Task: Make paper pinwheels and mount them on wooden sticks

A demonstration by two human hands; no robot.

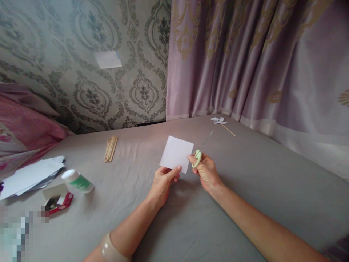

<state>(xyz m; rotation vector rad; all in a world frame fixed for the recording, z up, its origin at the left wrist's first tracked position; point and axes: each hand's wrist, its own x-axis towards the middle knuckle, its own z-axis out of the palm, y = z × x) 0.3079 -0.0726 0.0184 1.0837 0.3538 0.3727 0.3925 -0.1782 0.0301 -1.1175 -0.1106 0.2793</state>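
Note:
Between the thumb and fingers of my left hand (165, 182) is a square white sheet of paper (176, 152), pinched at its lower edge. My right hand (206, 171) is wrapped round the light green handles of a pair of scissors (198, 158). The blades look closed and point up and away to the right. My right thumb lies close to the sheet's right edge; I cannot tell whether it touches.
A white paper pinwheel (219, 120) on a stick lies at the far right. To the left are a bundle of wooden sticks (111, 149), a green-and-white glue bottle (78, 181), an open red box (60, 202) and stacked paper sheets (32, 176).

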